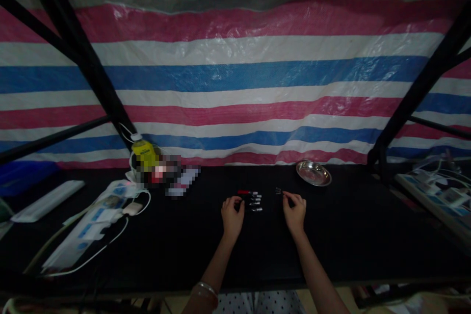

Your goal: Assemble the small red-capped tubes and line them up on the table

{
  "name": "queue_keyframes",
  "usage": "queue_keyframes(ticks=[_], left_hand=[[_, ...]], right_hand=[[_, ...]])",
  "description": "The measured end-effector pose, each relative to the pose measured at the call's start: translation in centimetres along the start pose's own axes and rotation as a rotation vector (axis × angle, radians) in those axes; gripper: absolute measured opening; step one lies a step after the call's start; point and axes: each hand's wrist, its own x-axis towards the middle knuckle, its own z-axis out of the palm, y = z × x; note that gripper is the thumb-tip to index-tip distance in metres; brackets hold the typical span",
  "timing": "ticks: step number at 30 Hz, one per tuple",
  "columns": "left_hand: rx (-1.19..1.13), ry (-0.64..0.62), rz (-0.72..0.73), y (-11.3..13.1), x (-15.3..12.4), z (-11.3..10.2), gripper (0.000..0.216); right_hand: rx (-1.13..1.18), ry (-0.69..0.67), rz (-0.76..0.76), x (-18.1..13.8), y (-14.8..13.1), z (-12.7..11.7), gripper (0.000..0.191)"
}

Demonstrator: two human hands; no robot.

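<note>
My left hand [232,213] rests on the black table with its fingers curled and closed at the left ends of a row of slim rods. One rod [247,192] is red with a silver end. Below it lie several dark rods [254,203] with shiny silver ends, their dark parts hard to tell from the table. Whatever my left fingers hold is too dark to make out. My right hand [295,210] is closed in a pinch of thumb and forefinger, beside some tiny thin metal pieces [278,190]. Anything inside that pinch is too small to name.
A round shiny metal dish [314,173] stands behind my right hand. To the left are a power strip [91,223] with white cables, a yellow bottle [144,153] and a blurred-out patch. Another power strip [437,201] lies far right. Striped sheeting [239,73] hangs behind the table.
</note>
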Motion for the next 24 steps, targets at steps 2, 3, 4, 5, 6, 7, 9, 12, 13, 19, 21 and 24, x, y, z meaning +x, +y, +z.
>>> queue_keyframes(ticks=[2, 3, 4, 5, 6, 7, 9, 12, 13, 19, 21, 24], left_hand=[[0.023, -0.016, 0.013, 0.0, 0.0, 0.0, 0.008], [0.03, -0.022, 0.016, -0.1, 0.0, 0.0, 0.008], [0.034, -0.027, 0.019, 0.0, 0.0, 0.0, 0.008], [0.036, -0.034, 0.02, 0.0, 0.0, 0.0, 0.008], [0.036, -0.042, 0.021, 0.1, 0.0, -0.1, 0.009], [0.038, -0.048, 0.02, 0.2, 0.0, -0.1, 0.009], [0.05, -0.062, 0.012, 0.4, -0.1, -0.3, 0.009], [0.077, -0.09, 0.014, 0.8, -0.3, -0.4, 0.015], [0.087, -0.103, 0.02, 0.8, -0.4, -0.4, 0.017], [0.136, -0.157, 0.035, 1.2, -0.7, -0.5, 0.019], [0.14, -0.162, 0.032, 1.2, -0.6, -0.6, 0.017], [0.138, -0.17, 0.033, 1.1, -0.6, -0.6, 0.015]], right_hand=[[-0.054, 0.024, 0.014, 0.1, 0.5, -0.1, 0.027], [-0.079, 0.029, 0.021, 0.1, 0.7, -0.1, 0.027], [-0.104, 0.032, 0.03, 0.1, 1.0, -0.1, 0.027], [-0.129, 0.034, 0.042, 0.1, 1.2, 0.0, 0.026], [-0.149, 0.034, 0.052, 0.1, 1.4, 0.0, 0.026], [-0.161, 0.034, 0.061, 0.1, 1.6, 0.1, 0.026], [-0.165, 0.039, 0.07, 0.1, 2.0, 0.2, 0.026], [-0.167, 0.042, 0.081, 0.2, 2.3, 0.1, 0.028], [-0.174, 0.039, 0.087, 0.3, 2.4, 0.1, 0.029], [-0.149, 0.138, 0.15, 0.6, 2.7, -0.1, 0.031], [-0.1, 0.216, 0.192, 0.8, 2.8, -0.2, 0.03], [-0.042, 0.319, 0.28, 1.1, 3.2, -0.3, 0.031]])
